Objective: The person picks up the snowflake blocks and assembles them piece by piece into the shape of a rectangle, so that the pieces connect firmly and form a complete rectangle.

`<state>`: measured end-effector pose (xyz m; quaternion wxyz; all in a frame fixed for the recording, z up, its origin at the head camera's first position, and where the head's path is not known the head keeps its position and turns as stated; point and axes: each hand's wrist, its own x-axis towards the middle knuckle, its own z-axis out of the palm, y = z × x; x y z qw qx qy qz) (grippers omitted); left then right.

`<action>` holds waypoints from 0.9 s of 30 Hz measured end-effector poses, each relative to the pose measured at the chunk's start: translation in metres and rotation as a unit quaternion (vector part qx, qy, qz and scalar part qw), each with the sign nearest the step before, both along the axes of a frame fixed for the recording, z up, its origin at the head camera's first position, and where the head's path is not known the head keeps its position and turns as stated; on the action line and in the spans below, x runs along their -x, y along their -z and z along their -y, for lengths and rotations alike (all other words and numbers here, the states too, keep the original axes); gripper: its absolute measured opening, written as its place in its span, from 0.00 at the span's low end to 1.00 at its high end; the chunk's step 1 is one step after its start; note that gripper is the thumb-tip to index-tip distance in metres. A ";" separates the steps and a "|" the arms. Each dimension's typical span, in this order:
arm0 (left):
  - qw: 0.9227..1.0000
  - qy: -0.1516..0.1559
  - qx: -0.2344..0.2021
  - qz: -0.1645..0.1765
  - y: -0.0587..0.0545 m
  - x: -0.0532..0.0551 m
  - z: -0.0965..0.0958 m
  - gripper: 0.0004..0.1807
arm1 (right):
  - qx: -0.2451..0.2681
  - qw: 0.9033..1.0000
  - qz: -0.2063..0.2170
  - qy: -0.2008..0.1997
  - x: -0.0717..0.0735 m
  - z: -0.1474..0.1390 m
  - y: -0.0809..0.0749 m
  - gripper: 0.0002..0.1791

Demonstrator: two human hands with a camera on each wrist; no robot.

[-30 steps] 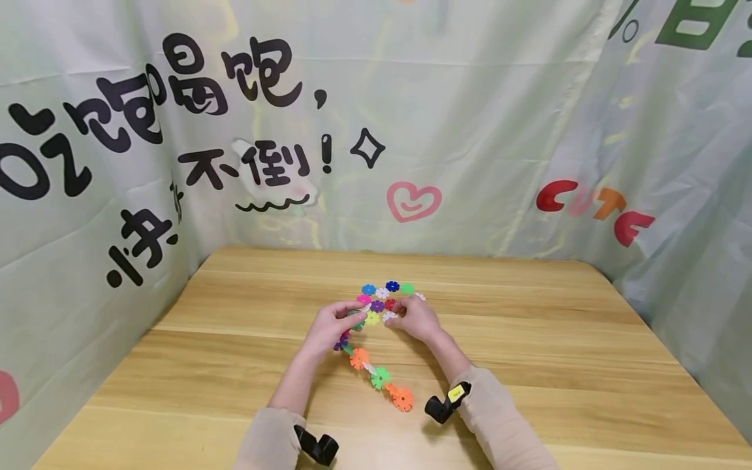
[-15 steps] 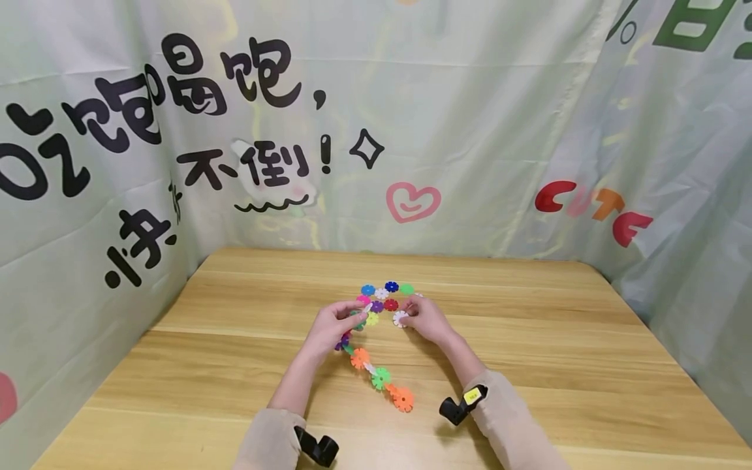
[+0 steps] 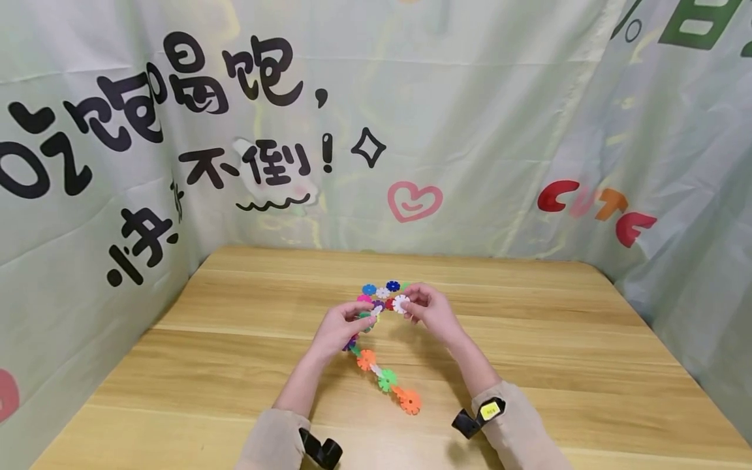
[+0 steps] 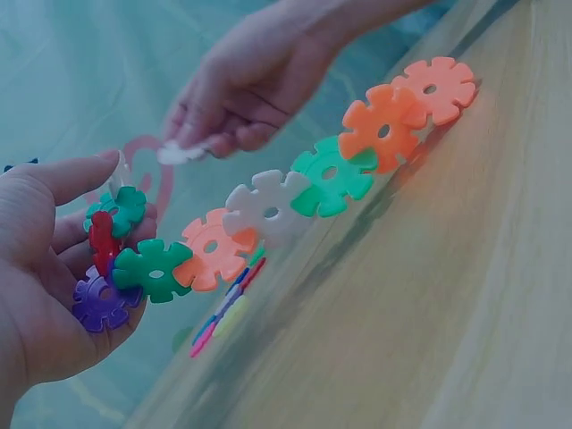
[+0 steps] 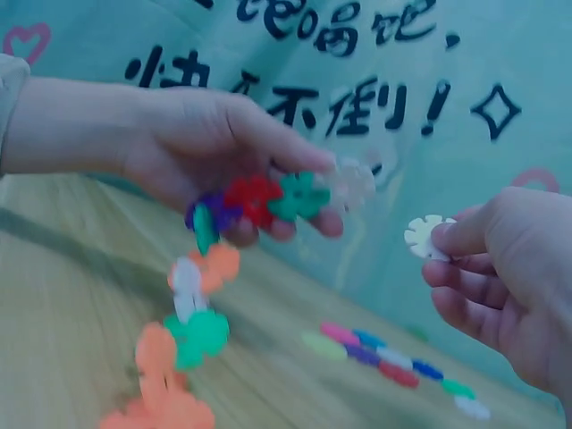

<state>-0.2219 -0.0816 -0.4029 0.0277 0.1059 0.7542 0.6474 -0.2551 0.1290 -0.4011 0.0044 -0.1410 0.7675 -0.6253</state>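
Observation:
My left hand (image 3: 341,329) holds the upper end of a chain of interlocking plastic snowflake discs (image 3: 366,360). Thumb and fingers are at the white end disc (image 5: 354,186), with green, red and purple discs lying along the fingers. From there the chain slants down through orange, white and green discs to an orange end disc (image 3: 410,402) near the tabletop. Between thumb and fingers, my right hand (image 3: 433,316) pinches a single white snowflake disc (image 5: 424,238). This disc is raised off the table, a short gap from the chain's white end.
Several loose discs lie in rows on the wooden table (image 3: 529,339) beyond the hands, among them a dark blue disc (image 3: 392,286) and a red disc (image 5: 399,374). Printed cloth (image 3: 487,130) hangs behind the table and at both sides.
My right hand has picked the white disc up from beside the loose discs, drawn it right and raised it. The left hand and chain have shifted slightly right.

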 end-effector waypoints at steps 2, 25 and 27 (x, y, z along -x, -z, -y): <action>1.000 -0.003 0.003 -0.001 -0.001 0.000 -0.001 0.18 | 0.003 1.000 -0.024 -0.004 -0.004 0.002 -0.007 0.11; 0.999 0.018 0.029 -0.020 -0.002 -0.002 -0.003 0.15 | -0.019 0.996 -0.086 -0.026 -0.016 0.018 -0.015 0.12; 0.999 0.018 0.032 -0.022 -0.002 -0.002 -0.004 0.15 | -0.007 0.997 -0.077 -0.024 -0.017 0.020 -0.014 0.12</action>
